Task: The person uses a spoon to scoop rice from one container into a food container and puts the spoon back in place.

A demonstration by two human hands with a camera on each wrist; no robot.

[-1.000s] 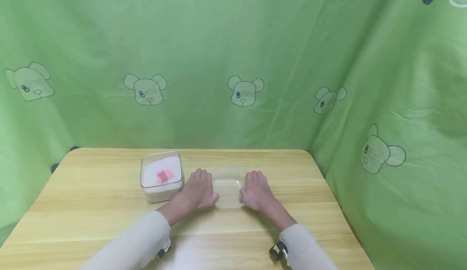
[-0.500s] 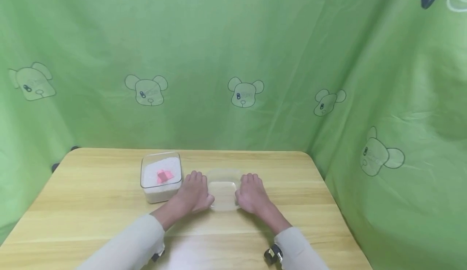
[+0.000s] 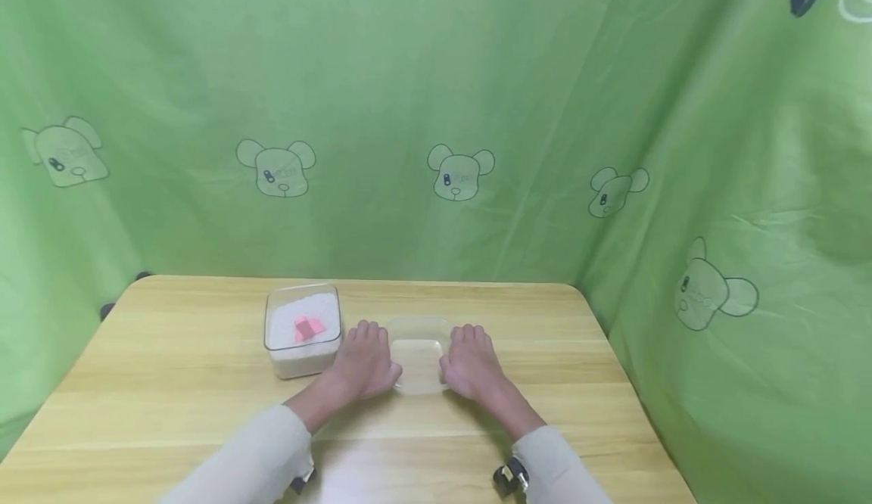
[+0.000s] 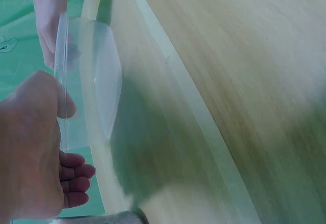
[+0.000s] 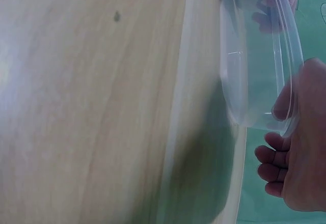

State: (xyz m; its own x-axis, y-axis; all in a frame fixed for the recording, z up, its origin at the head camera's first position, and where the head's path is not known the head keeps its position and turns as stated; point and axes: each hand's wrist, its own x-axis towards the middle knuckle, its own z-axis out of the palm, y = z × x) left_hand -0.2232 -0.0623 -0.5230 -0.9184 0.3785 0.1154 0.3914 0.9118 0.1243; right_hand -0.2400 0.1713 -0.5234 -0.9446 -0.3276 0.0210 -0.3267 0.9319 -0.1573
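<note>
A clear, rectangular plastic container (image 3: pixel 417 368) sits low over the middle of the table between the two hands. My left hand (image 3: pixel 364 360) grips its left side, and my right hand (image 3: pixel 471 360) holds the opposite side. In the left wrist view, the left thumb (image 4: pixel 67 104) overlaps the container wall just below the rim, with the other fingers curled alongside. The right wrist view has the right thumb (image 5: pixel 285 102) at the rim likewise, fingers curled below it. Only the table's wood grain shows through the container's base in the head view.
Just left of the left hand stands a square clear box (image 3: pixel 306 364) filled with white, fine-looking material. A folded pink piece (image 3: pixel 309 328) lies on top of it. The wooden table (image 3: pixel 170 390) ends at a green curtain (image 3: pixel 368 224) behind and on the right.
Both hands and the plastic container shifted slightly left and toward the person during the first half second, then stayed nearly still. The filled box has not moved.
</note>
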